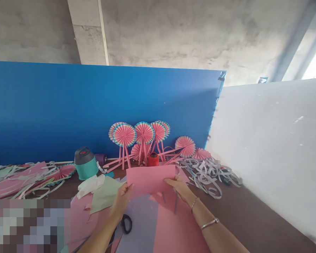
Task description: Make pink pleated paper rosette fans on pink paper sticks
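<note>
The left hand (121,198) and right hand (181,187) are pinching a pink paper (150,178) between thumb and fingers, one at each side. It is hanging above a lilac sheet (140,225) and a larger pink sheet (177,230) lying on the bench (226,211). Scissors (123,222) are resting beside the left wrist. Paper fans (124,134) are standing along the bench's back edge; curled strips (200,172) are lying toward its back right corner.

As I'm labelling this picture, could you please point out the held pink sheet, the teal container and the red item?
Pink sheet (150,180): head view, middle of its face.
Teal container (86,170): head view, side below its grey lid.
Red item (153,161): head view, its front.
</note>
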A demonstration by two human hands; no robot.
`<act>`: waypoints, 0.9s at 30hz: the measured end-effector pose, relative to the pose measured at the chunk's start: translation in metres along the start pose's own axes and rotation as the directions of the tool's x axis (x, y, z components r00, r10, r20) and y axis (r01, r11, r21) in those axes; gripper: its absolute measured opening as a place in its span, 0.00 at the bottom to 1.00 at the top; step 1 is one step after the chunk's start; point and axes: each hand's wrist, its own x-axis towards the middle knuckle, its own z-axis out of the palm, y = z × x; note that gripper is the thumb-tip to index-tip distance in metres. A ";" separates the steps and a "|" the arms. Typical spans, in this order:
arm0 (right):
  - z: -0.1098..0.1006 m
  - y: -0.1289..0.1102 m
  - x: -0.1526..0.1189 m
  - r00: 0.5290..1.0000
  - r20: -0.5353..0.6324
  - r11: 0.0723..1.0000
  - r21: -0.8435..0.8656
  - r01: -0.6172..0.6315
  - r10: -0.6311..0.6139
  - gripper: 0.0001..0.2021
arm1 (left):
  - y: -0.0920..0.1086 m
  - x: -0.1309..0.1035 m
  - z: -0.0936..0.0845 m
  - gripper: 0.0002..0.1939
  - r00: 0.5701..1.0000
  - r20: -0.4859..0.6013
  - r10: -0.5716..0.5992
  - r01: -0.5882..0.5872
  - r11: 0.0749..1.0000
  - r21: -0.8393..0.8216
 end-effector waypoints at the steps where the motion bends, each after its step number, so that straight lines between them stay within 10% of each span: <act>1: -0.001 0.001 0.001 1.000 -0.002 1.000 0.009 0.002 -0.002 0.22 | 0.001 0.000 0.000 0.26 1.000 -0.004 -0.006 0.006 1.000 0.002; 27: -0.005 0.008 0.007 0.998 -0.031 0.999 0.014 0.048 -0.047 0.18 | 0.001 -0.001 -0.002 0.22 0.999 0.033 0.004 -0.004 1.000 -0.024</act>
